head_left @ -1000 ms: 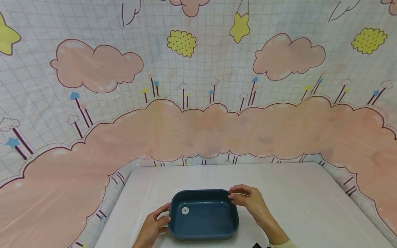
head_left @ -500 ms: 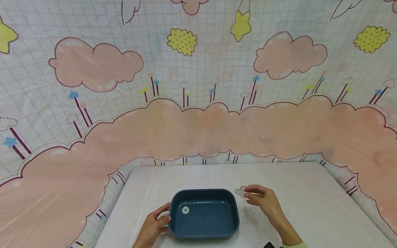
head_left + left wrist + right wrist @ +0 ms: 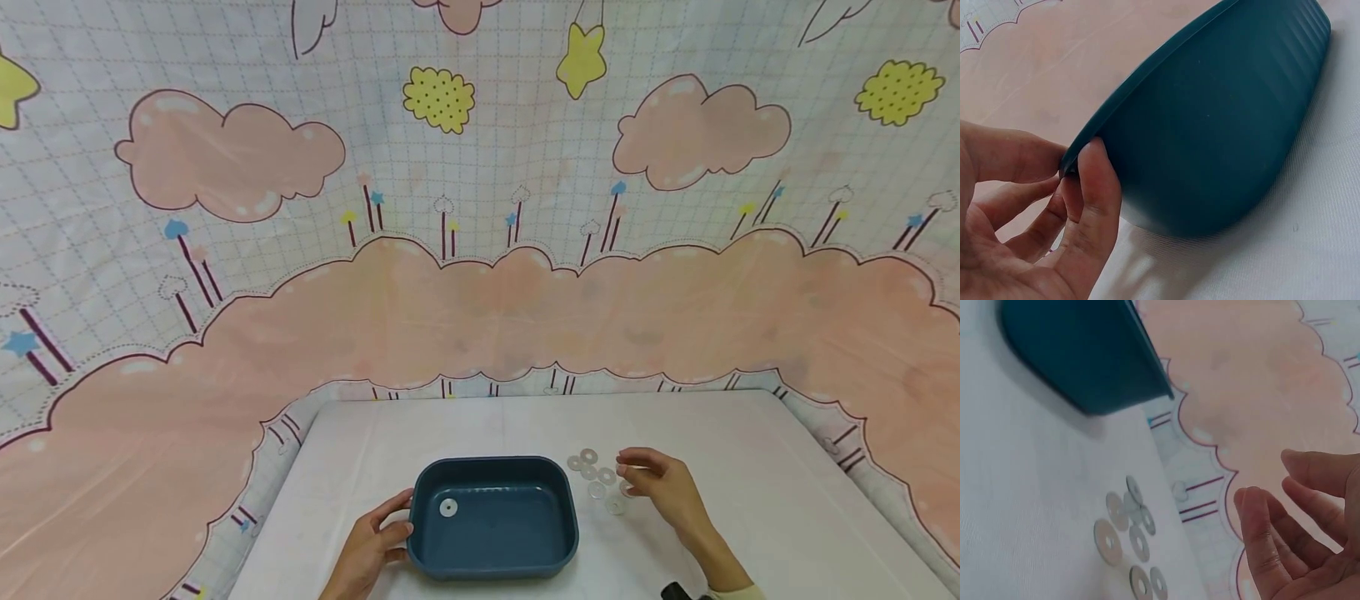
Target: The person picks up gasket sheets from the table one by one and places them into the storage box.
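Observation:
A dark blue plastic tub point(image 3: 495, 533) stands on the white table. At its left side, my left hand point(image 3: 369, 537) pinches the rim; in the left wrist view, the thumb and fingers point(image 3: 1100, 194) lie on either side of that edge. One pale washer point(image 3: 448, 507) lies inside the tub, toward its left. Right of the tub, several flat washers point(image 3: 596, 490) are spread in a loose cluster. My right hand point(image 3: 663, 483) hovers at the cluster's right side, fingers parted from the thumb, holding nothing; the right wrist view has the washers point(image 3: 1109, 542) below it.
The white tabletop point(image 3: 420, 429) extends behind and to both sides of the tub. Beyond it hangs a cloth point(image 3: 480, 317) printed with clouds and stars. A small black object point(image 3: 677, 592) shows at my right wrist.
My right hand has moved rightward from the tub's far right corner, and the washers it was covering now show. The left hand keeps its hold on the tub, which stays in place.

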Available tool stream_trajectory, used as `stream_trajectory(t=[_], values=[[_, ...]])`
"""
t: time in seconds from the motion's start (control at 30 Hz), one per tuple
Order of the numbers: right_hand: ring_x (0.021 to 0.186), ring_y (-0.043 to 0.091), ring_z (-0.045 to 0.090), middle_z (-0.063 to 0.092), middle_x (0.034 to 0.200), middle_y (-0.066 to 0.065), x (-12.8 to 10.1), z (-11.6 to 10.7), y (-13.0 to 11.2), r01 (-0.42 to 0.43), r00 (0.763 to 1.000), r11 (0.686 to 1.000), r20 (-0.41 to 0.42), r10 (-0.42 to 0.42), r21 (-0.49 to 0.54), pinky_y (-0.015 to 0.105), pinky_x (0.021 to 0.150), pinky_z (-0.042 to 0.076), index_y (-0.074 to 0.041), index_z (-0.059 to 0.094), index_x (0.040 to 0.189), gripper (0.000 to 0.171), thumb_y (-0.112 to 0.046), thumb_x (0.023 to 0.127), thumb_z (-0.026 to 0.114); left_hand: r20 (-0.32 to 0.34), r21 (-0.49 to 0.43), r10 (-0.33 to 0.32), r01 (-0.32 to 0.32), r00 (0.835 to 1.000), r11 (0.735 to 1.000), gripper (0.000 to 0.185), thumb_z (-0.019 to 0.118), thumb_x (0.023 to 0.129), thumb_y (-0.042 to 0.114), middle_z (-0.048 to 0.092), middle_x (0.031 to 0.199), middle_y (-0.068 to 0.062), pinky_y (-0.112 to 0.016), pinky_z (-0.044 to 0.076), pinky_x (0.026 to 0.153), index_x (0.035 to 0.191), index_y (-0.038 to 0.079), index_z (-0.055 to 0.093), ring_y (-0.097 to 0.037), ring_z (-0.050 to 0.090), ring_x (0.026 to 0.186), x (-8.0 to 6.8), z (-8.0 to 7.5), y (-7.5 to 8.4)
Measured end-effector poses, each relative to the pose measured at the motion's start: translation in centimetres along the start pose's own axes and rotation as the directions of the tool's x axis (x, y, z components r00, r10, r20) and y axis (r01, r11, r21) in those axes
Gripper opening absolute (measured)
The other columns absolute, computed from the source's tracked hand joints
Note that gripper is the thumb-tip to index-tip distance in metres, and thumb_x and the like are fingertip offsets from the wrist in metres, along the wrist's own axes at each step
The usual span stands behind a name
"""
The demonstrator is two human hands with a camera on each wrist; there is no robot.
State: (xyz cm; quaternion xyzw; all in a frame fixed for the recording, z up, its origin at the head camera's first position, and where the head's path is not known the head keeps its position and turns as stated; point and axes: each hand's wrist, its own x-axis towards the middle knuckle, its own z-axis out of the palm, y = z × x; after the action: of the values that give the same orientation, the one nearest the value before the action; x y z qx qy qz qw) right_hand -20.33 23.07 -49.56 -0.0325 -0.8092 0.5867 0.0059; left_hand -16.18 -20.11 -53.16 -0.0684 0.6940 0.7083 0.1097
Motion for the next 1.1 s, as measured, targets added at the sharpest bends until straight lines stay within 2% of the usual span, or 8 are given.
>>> stream_trajectory(t=[0.2, 0.3, 0.5, 0.67, 0.93, 1.1], values=[[0.092, 0.017, 0.069, 0.068, 0.12, 0.018, 0.9, -0.9, 1.7, 0.047, 0.998, 0.997, -0.029, -0.049, -0.057, 0.024, 0.07, 0.055, -0.002, 0.063, 0.125, 0.041, -0.023, 0.09, 0.07, 0.0, 0.005, -0.009, 0.009, 1.0, 1.0, 0.063, 0.06, 0.09, 0.003, 0.044, 0.139, -0.026, -0.033, 0.054, 0.07, 0.148, -0.002, 0.038, -0.019, 0.059, 0.085, 0.0, 0.0, 0.0], [0.087, 0.009, 0.067, 0.069, 0.118, 0.018, 1.2, -1.5, 2.5, 0.06, 0.997, 0.995, -0.043, -0.064, -0.085, 0.023, 0.068, 0.053, -0.002, 0.064, 0.124, 0.04, -0.021, 0.09, 0.07, -0.001, 0.009, -0.013, 0.013, 1.0, 1.0, 0.063, 0.06, 0.09, 0.003, 0.043, 0.139, -0.027, -0.033, 0.054, 0.07, 0.148, -0.002, 0.037, -0.019, 0.059, 0.086, 0.0, 0.0, 0.1], [0.086, -0.001, 0.061, 0.069, 0.117, 0.016, 1.7, -2.5, 3.3, 0.059, 0.995, 0.983, -0.063, -0.071, -0.174, 0.021, 0.071, 0.05, -0.004, 0.065, 0.125, 0.041, -0.024, 0.089, 0.071, 0.001, 0.01, -0.013, 0.013, 1.0, 1.0, 0.063, 0.059, 0.09, 0.003, 0.043, 0.14, -0.028, -0.033, 0.054, 0.071, 0.148, -0.003, 0.037, -0.019, 0.058, 0.086, -0.1, 0.1, 0.3], [0.091, 0.0, 0.061, 0.07, 0.116, 0.013, 2.2, -3.0, 4.3, 0.044, 0.996, 0.971, -0.063, -0.061, -0.236, 0.021, 0.075, 0.049, -0.007, 0.065, 0.126, 0.042, -0.027, 0.089, 0.071, 0.004, 0.003, -0.006, 0.006, 1.0, 1.0, 0.063, 0.06, 0.089, 0.003, 0.044, 0.139, -0.025, -0.033, 0.054, 0.07, 0.148, -0.003, 0.038, -0.019, 0.058, 0.085, -0.1, 0.0, 0.2], [0.097, 0.014, 0.063, 0.07, 0.115, 0.013, 3.0, -2.9, 5.6, 0.025, 0.997, 0.957, -0.067, -0.046, -0.29, 0.023, 0.077, 0.049, -0.008, 0.067, 0.124, 0.041, -0.027, 0.089, 0.071, 0.009, -0.005, 0.002, -0.002, 1.0, 1.0, 0.063, 0.06, 0.089, 0.003, 0.045, 0.138, -0.022, -0.033, 0.054, 0.07, 0.148, -0.003, 0.038, -0.018, 0.059, 0.087, 0.0, 0.0, 0.1], [0.094, 0.011, 0.061, 0.069, 0.112, 0.012, 3.5, -2.7, 6.0, 0.038, 0.995, 0.95, -0.077, -0.064, -0.31, 0.024, 0.079, 0.048, -0.007, 0.068, 0.123, 0.04, -0.026, 0.089, 0.072, 0.004, -0.002, -0.001, 0.001, 1.0, 1.0, 0.063, 0.06, 0.089, 0.004, 0.044, 0.139, -0.022, -0.032, 0.054, 0.07, 0.148, -0.002, 0.038, -0.019, 0.058, 0.086, 0.0, 0.0, 0.1]])
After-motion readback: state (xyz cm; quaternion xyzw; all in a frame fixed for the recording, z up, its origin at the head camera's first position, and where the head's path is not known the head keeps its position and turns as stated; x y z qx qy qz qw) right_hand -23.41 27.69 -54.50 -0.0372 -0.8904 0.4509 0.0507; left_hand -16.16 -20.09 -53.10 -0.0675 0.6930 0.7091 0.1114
